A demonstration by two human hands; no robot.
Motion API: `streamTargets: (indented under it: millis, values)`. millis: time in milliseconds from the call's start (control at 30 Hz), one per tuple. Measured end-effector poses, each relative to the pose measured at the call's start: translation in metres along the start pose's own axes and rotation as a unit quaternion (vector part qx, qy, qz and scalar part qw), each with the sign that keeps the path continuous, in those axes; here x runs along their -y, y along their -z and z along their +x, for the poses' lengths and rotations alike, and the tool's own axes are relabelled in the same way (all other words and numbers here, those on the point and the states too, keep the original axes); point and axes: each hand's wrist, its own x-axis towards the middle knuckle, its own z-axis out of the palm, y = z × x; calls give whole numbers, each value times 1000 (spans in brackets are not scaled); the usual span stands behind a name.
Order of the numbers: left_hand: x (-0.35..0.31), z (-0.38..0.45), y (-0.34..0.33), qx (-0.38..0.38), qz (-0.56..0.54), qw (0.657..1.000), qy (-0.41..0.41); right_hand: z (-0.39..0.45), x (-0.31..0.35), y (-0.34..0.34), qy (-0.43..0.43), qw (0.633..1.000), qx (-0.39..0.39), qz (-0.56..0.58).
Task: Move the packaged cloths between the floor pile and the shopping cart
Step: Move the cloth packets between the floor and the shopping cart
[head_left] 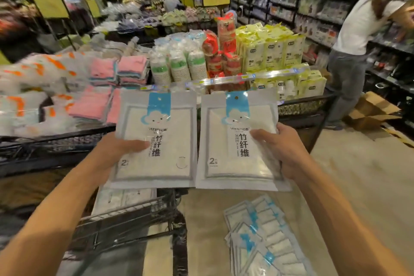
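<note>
Holding two packaged cloths above the shopping cart (125,219).
Our left hand (112,152) pinches one pack (156,141) by its edge, and our right hand (289,152) grips the other pack (237,148), thumbs on top. The floor pile (266,237) lies below right. We judge the slick film could slip from either grip.

Two held packs (156,141); two hands (107,152).

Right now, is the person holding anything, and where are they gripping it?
Yes. The left hand grips one packaged cloth at its left edge, thumb across the front. The right hand grips another packaged cloth at its right edge.
</note>
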Motion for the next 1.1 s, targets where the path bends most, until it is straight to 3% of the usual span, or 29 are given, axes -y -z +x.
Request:
streamTargets:
  millis: [233, 567, 867, 1100]
  values:
    - [25, -80, 72, -100, -19, 995, 18, -39, -2, -60, -1, 997, 77, -20]
    - [77, -151, 184, -149, -66, 986, 24, -81, -23, -184, -22, 989, 143, -38]
    - [106, -152, 308, -166, -67, 983, 37, -104, -28, -305, -29, 986, 165, -12]
    - [118, -121, 346, -174, -96, 978, 57, -90, -34, -353, -47, 986, 157, -20]
